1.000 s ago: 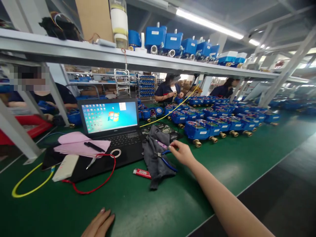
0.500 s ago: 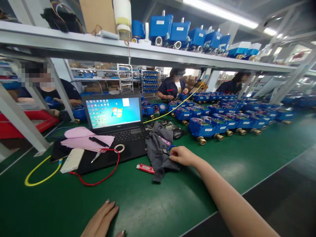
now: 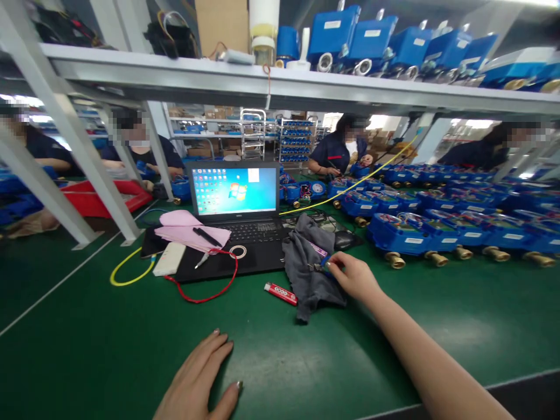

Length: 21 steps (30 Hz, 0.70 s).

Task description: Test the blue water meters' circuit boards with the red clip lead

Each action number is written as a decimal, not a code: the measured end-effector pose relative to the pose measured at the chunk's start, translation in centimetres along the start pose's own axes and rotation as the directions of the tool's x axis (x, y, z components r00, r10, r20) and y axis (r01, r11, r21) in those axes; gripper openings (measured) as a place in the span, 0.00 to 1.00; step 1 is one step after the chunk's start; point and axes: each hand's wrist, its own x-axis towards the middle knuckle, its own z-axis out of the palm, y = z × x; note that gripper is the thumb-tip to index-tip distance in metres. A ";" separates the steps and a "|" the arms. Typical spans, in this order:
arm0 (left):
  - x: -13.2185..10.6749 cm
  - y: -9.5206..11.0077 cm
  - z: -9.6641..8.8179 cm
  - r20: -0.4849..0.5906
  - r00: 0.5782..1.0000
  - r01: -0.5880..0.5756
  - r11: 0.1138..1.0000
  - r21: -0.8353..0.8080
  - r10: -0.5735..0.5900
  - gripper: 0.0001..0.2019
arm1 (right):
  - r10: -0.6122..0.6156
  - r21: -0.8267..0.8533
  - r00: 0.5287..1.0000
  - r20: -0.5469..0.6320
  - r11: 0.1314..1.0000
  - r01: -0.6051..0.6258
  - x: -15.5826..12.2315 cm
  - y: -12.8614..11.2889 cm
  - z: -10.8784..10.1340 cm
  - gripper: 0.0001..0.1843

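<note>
My right hand pinches the blue handle of a small hand tool that looks like pliers; its metal end lies on a crumpled dark grey cloth. A purple-labelled item rests on the same cloth. Just left of the cloth is a red lighter-like stick with white lettering. My left hand is open, fingers apart and palm down over the green tabletop at the near edge, holding nothing.
A laptop bears a pink cloth, a black pen and a red cable. Rows of blue valve units with brass fittings fill the right. A shelf spans overhead. Several co-workers sit beyond; a mouse lies behind the cloth.
The view has swung to the left, so the scene sits farther right. More of my left hand shows. My right hand stays at the blue-handled pliers on the cloth.
</note>
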 end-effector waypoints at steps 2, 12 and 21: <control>0.2 0.6 -0.5 0.041 0.998 0.045 0.999 -0.016 -0.044 0.18 | -0.018 0.031 0.999 -0.038 0.999 0.019 -0.1 0.1 0.3 0.11; 0.8 1.8 -2.4 0.299 0.924 0.312 0.922 -0.231 -0.238 0.16 | -0.054 0.136 0.997 -0.052 0.989 0.060 0.1 1.1 1.0 0.15; 8.7 -5.7 -1.5 0.097 0.887 0.455 0.890 -0.023 -0.451 0.20 | 0.030 0.086 0.995 -0.099 0.996 -0.021 0.9 0.4 1.5 0.10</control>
